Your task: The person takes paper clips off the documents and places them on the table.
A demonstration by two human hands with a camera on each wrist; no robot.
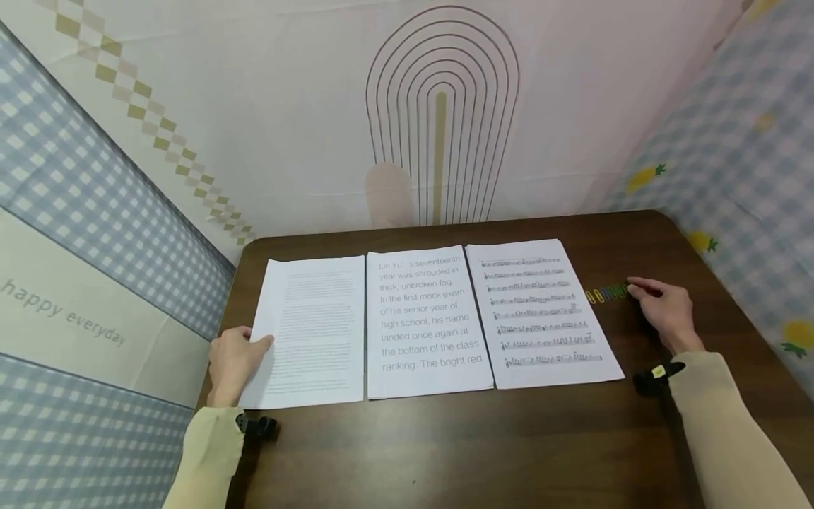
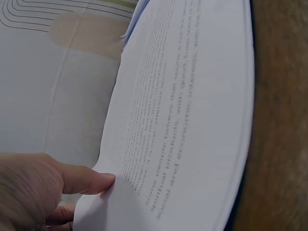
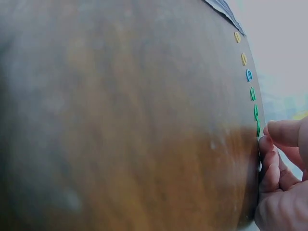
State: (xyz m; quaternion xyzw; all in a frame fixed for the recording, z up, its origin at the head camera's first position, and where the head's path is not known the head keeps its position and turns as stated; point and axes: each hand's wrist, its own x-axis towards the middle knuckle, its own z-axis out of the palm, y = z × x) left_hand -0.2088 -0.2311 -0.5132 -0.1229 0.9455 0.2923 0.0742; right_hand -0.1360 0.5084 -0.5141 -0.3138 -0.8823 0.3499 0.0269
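Observation:
My left hand (image 1: 237, 360) grips the left edge of the left paper stack (image 1: 318, 332), a sheet of small print. In the left wrist view the thumb (image 2: 98, 182) lies on top of the page, and the other fingers are partly hidden beyond its edge. At the right, my right hand (image 1: 668, 307) is at the near end of a row of paper clips, its thumb and fingertips drawn close together right at the last green paper clip (image 3: 258, 128). I cannot tell whether the fingers hold a clip. Yellow (image 3: 244, 59) and blue paper clips (image 3: 249, 75) lie farther along the row.
A large-print stack (image 1: 426, 322) lies in the middle, and a sheet-music stack (image 1: 543, 314) lies to its right, all side by side on the dark wooden table (image 1: 432, 452). A patterned cloth (image 1: 305, 106) hangs behind the table, with checked cloth (image 1: 757, 162) at the right side.

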